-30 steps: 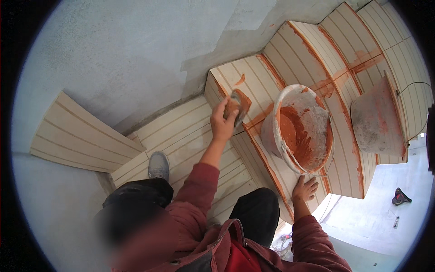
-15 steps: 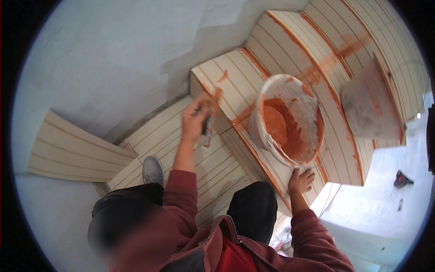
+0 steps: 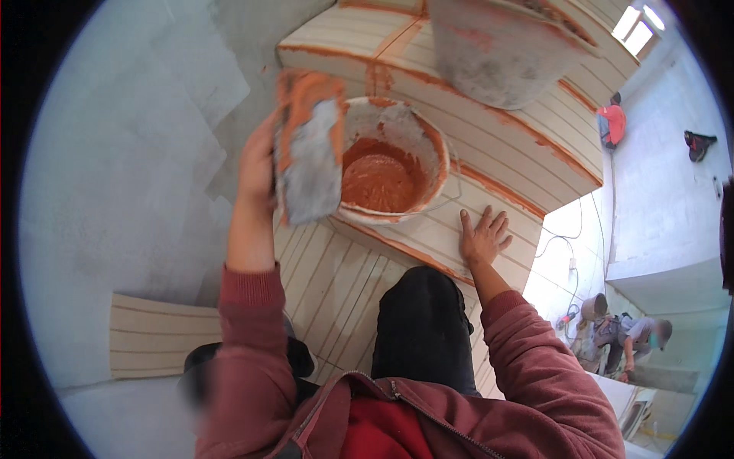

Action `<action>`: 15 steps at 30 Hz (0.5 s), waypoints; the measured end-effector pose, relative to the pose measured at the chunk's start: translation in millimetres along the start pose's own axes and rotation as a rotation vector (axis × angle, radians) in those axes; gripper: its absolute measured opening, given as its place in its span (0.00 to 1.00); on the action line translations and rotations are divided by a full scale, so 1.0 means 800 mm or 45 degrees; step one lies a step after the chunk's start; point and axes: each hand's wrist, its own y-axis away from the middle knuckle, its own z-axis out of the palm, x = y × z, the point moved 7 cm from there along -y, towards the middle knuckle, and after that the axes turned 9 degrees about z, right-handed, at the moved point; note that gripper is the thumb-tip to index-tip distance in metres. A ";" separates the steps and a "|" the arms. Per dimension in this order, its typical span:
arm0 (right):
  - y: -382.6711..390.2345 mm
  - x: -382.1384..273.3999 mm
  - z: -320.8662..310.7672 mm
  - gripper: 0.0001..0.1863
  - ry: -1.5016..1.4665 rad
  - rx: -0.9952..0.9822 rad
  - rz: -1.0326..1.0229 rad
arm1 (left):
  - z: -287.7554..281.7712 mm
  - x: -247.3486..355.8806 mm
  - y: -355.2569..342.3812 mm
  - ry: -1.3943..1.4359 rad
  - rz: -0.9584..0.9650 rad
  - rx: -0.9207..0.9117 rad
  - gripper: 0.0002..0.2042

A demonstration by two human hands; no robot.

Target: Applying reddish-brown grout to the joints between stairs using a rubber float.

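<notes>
My left hand (image 3: 258, 164) is raised on the left, wrapped round a grout float (image 3: 312, 164). The float's flat grey face shows, smeared with orange grout along its top and edges. Just right of it a whitish bucket (image 3: 442, 145) stands on the tiled step, with wet orange grout (image 3: 382, 180) inside and its wire handle hanging to the right. My right hand (image 3: 484, 236) lies flat with spread fingers on the step (image 3: 428, 239), right of the bucket. The left fingers are partly hidden behind the float.
Another large bucket (image 3: 497, 65) stands on a higher step, whose edges carry orange grout lines. A bare wall (image 3: 153, 153) runs along the left. At the lower right a person (image 3: 631, 336) bends near a small bucket (image 3: 594, 307); another person in red (image 3: 612, 125) is farther off.
My left hand has swung the float up and toward the left side of the bucket, its face now visible. My right hand still rests on the step. The view has shifted.
</notes>
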 end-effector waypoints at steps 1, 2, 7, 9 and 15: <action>-0.019 0.013 0.015 0.44 -0.133 -0.106 0.003 | 0.002 -0.006 0.014 0.087 -0.024 0.045 0.18; -0.029 0.016 0.025 0.44 -0.269 -0.228 -0.013 | -0.005 -0.007 0.028 0.158 -0.049 0.109 0.19; 0.054 -0.134 -0.118 0.35 -1.716 -0.846 -0.119 | -0.054 0.014 0.052 0.092 -0.072 0.228 0.19; 0.040 -0.136 -0.099 0.34 -1.588 -0.750 -0.260 | -0.040 0.020 0.054 0.079 -0.087 0.233 0.19; 0.137 -0.102 -0.106 0.37 -2.073 -0.716 -0.406 | 0.006 0.023 0.062 -0.377 -0.190 -0.237 0.17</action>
